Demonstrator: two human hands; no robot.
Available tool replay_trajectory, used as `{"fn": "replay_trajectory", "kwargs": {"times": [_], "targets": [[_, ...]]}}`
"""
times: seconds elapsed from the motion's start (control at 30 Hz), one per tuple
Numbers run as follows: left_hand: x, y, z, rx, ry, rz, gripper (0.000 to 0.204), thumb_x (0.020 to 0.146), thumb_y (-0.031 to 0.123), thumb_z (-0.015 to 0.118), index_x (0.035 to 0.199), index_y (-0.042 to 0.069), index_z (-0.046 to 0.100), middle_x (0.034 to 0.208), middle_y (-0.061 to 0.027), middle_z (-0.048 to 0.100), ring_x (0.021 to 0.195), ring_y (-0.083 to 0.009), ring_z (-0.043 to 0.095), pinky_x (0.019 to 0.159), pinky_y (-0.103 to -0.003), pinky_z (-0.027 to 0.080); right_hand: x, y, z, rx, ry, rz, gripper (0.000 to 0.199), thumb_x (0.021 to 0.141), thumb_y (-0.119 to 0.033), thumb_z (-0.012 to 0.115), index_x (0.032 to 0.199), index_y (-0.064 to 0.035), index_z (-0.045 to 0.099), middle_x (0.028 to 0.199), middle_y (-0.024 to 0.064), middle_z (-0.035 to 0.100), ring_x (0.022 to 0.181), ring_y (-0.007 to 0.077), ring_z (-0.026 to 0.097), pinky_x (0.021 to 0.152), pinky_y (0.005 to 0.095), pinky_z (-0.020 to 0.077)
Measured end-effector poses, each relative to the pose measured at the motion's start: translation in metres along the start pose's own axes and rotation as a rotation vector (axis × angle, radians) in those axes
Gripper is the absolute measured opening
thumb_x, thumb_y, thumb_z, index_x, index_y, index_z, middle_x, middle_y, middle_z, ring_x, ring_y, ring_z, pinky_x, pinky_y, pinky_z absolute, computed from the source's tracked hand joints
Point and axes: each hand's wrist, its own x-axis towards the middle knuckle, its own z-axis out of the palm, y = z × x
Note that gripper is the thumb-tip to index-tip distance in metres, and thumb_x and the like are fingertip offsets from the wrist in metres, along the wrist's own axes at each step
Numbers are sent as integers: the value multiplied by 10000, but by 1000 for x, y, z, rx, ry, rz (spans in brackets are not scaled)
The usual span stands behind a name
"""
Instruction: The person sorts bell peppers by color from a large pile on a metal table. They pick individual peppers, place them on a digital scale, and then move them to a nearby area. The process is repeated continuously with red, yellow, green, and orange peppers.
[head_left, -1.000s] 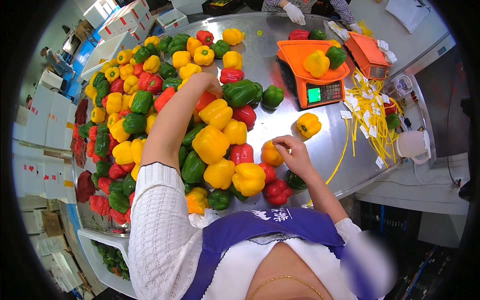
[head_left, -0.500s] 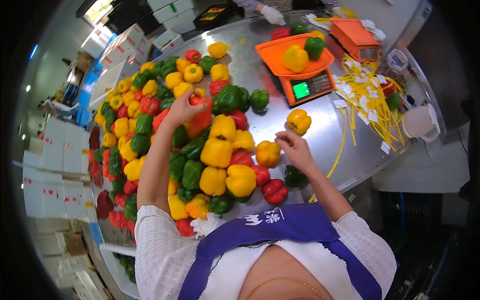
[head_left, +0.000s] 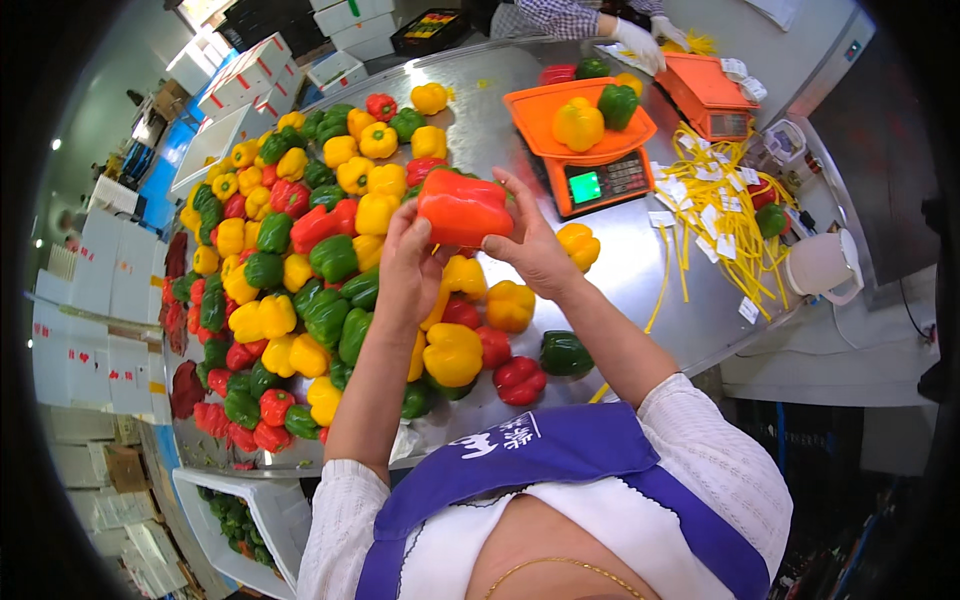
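Note:
A large red bell pepper (head_left: 465,207) is held up between my two hands above the metal table. My left hand (head_left: 408,250) grips its left end, and my right hand (head_left: 530,238) has fingers and thumb on its right end. Under and left of my hands spreads a pile of yellow, green and red bell peppers (head_left: 330,260). Just beyond my right hand sits a yellow bell pepper (head_left: 578,246). An orange scale (head_left: 585,150) holds a yellow pepper (head_left: 578,124) and a green pepper (head_left: 618,105) in its pan; its display glows green.
Yellow tape strips with white tags (head_left: 715,205) lie at the right, near a white jug (head_left: 825,265). A second orange scale (head_left: 705,95) stands farther back, by a co-worker's gloved hands (head_left: 640,45). A white crate (head_left: 240,500) of green peppers stands lower left; white boxes (head_left: 250,75) are stacked behind.
My left hand has brought the red pepper from over the pile toward the middle. My right hand has moved up and left to take hold of it. The co-worker's gloved hands shifted right.

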Motion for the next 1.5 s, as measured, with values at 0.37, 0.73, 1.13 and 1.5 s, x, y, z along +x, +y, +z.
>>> {"fn": "replay_trajectory", "kwargs": {"times": [0.37, 0.73, 1.13, 1.5], "targets": [[-11, -53, 2, 716, 0, 35, 360, 949, 12, 653, 1299, 23, 565, 1118, -58, 595, 960, -117, 595, 834, -268, 538, 143, -103, -169, -1146, 216, -380, 783, 752, -351, 840, 1420, -125, 500, 1257, 148, 626, 1162, 333, 627, 1011, 414, 496], [-71, -53, 0, 937, 18, -4, 237, 946, 4, 661, 1183, 11, 651, 1080, -59, 662, 970, -139, 653, 871, -278, 527, 251, -95, -233, -1902, -12, 378, 754, 777, -484, 754, 1458, -271, 507, 1365, 128, 617, 1285, 356, 572, 1094, 630, 347], [-83, -41, -14, 1531, 102, 356, 416, 855, 155, 779, 1227, 30, 641, 1306, -169, 608, 1249, -359, 534, 1066, -436, 408, 64, -135, -232, -1602, 359, -558, 558, 922, -406, 693, 1367, -83, 600, 1243, 160, 678, 1110, 320, 659, 936, 425, 524], [-93, -66, -21, 1997, -6, 326, 555, 822, 349, 797, 1291, 99, 640, 1430, -183, 516, 1412, -450, 382, 1184, -573, 241, -170, 9, -189, -937, 270, 382, 631, 877, -291, 765, 1419, -52, 547, 1205, 178, 665, 963, 274, 679, 868, 380, 546]]}}
